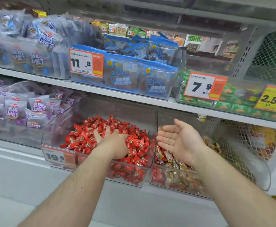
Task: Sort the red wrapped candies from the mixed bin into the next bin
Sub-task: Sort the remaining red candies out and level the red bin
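Far left, purple snack bags (pixel 16 110) are sitting in a clear bin on the lower shelf, not part of the job.

Next over, the red bin (pixel 129 179), a clear tub with a price tag (pixel 58 156) on its front, is heaped with red wrapped candies (pixel 134 138). This looks like the receiving bin, since it's holding nothing but red.

The person's left hand (pixel 112 141) is lying palm down on that heap, fingers (pixel 107 130) spread and pushed in among the wrappers. Can't tell whether anything is pinched under the palm; fingers look fairly straight, so I'm reading it as pressing or levelling the pile, or just dropping off a load, not gripping.

The right hand (pixel 179 141) is hovering over the mixed bin (pixel 175 182), just beside the red one. Palm is turned up and toward the left, fingers straight and relaxed, thumb raised, holding nothing. Probably between picks, or poised to scoop.

The mixed bin is holding mostly gold and brown candies (pixel 171 158). A clump of red ones (pixel 156 176) is showing through the front wall at its left corner, low in the pile, so work is still left and those will need digging out.

Further right, wire mesh (pixel 237 154) is fencing off yellow packs. On the shelf above, blue packs (pixel 134 76) and green packs (pixel 229 102) are sitting behind price cards.
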Action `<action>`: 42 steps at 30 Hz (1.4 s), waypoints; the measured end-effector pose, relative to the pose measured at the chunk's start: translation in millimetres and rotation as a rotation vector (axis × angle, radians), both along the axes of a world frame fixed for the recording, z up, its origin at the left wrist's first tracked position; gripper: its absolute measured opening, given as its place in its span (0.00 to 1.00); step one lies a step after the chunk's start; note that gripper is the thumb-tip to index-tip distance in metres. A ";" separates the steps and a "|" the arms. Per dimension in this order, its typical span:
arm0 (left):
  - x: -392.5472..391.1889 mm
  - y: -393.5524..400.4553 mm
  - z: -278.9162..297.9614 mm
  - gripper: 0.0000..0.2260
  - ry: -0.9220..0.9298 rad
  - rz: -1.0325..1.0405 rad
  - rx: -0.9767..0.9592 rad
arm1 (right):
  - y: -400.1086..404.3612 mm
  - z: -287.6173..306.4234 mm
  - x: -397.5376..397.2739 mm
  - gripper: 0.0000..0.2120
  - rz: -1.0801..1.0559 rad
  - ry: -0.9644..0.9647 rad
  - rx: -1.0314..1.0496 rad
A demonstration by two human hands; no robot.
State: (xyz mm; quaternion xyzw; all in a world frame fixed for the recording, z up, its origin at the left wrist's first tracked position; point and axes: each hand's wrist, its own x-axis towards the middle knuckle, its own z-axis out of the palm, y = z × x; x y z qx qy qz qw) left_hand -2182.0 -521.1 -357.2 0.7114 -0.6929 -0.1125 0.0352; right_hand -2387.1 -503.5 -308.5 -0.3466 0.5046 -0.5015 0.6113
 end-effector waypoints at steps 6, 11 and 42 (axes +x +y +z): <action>-75.3 13.2 15.8 0.19 0.319 -0.216 -0.538 | 12.2 0.4 -47.8 0.20 -0.135 0.104 0.020; -145.3 26.8 2.7 0.13 0.330 -0.553 -0.599 | 12.1 -1.8 -114.5 0.19 -0.244 0.343 0.085; -162.7 -16.5 -10.9 0.16 0.822 -0.158 -0.158 | -42.0 -43.1 -105.9 0.34 0.106 0.491 0.295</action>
